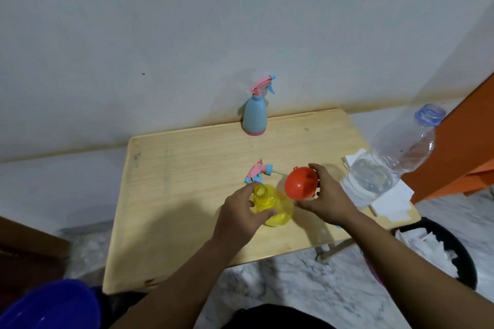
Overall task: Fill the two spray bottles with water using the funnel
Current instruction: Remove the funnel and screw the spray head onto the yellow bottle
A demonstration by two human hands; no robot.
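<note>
Left hand (240, 211) grips yellow bottle (275, 208); right hand (324, 197) seemingly holds red funnel (300, 182).

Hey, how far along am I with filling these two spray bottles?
Done: the yellow spray bottle is open, its pink and blue spray head lying on the table. In hand: your left hand grips that bottle while your right hand holds the red funnel beside its neck, not yet seated. Left: seat the funnel, pour from the clear water bottle, then uncap and fill the blue spray bottle by the wall.
</note>
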